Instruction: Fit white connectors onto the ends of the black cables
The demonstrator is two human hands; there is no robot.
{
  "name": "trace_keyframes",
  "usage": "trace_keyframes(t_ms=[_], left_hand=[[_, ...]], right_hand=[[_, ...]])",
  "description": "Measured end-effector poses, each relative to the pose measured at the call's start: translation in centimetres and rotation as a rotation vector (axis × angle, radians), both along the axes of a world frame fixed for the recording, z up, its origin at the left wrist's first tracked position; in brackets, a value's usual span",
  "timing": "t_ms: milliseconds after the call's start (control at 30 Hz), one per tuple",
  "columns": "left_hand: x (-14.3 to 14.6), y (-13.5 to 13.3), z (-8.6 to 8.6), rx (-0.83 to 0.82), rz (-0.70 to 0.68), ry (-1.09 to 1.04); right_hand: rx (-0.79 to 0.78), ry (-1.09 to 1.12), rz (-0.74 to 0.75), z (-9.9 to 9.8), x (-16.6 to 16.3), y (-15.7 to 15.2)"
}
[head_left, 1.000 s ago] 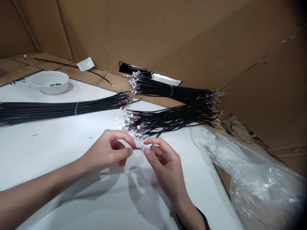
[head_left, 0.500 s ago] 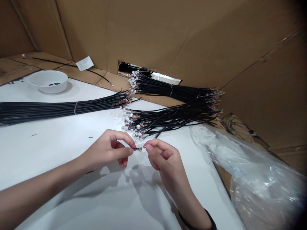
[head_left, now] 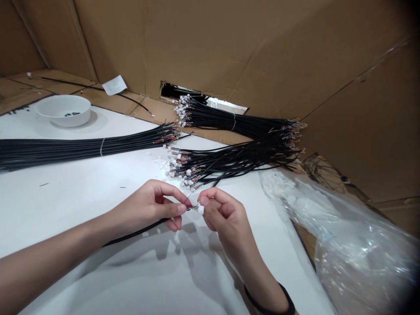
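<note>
My left hand (head_left: pixel 164 205) is closed in a pinch on a black cable (head_left: pixel 141 229) near its stripped end. Thin coloured wires (head_left: pixel 192 207) stick out past the thumb and run into a small white connector (head_left: pixel 201 209). One loose violet wire (head_left: pixel 187 199) stands up above my left fingertips. My right hand (head_left: pixel 223 210) is closed too, its thumb and forefinger pinching at the white connector. Whether those fingers also hold a single wire is too small to tell.
Several black cables (head_left: pixel 243 159) with white connectors lie just beyond my hands. A tied bundle (head_left: pixel 223 117) lies behind them, and another bundle (head_left: pixel 65 151) at left. Also there: a white bowl (head_left: pixel 64 109), a paper label (head_left: pixel 114 85), a clear plastic bag (head_left: pixel 348 245) and cardboard walls (head_left: pixel 203 43).
My left hand has shifted slightly right, closer to my right hand. More of the black cable shows below the left wrist. The connector has moved slightly right and down.
</note>
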State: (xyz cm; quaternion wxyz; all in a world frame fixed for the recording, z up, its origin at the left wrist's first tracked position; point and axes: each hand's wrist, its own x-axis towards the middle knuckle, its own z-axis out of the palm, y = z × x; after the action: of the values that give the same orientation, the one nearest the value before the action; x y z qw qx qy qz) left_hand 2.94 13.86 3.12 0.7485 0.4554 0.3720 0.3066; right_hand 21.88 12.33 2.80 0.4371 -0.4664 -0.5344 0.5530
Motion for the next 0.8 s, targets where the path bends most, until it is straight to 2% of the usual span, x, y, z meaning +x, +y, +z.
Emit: trace_keyframes(t_ms=[267, 467, 800], left_hand=[[-0.05, 0.0, 0.35, -0.025, -0.017, 0.002], [-0.01, 0.05, 0.24, -0.032, -0.059, -0.005], [0.03, -0.1, 0.95, 0.053, -0.122, 0.021]], right_hand=[[-0.115, 0.097, 0.033, 0.55, -0.42, 0.03], [-0.114, 0.14, 0.056, 0.48, -0.56, -0.07], [-0.17, 0.198, 0.114, 0.47, -0.09, 0.16]])
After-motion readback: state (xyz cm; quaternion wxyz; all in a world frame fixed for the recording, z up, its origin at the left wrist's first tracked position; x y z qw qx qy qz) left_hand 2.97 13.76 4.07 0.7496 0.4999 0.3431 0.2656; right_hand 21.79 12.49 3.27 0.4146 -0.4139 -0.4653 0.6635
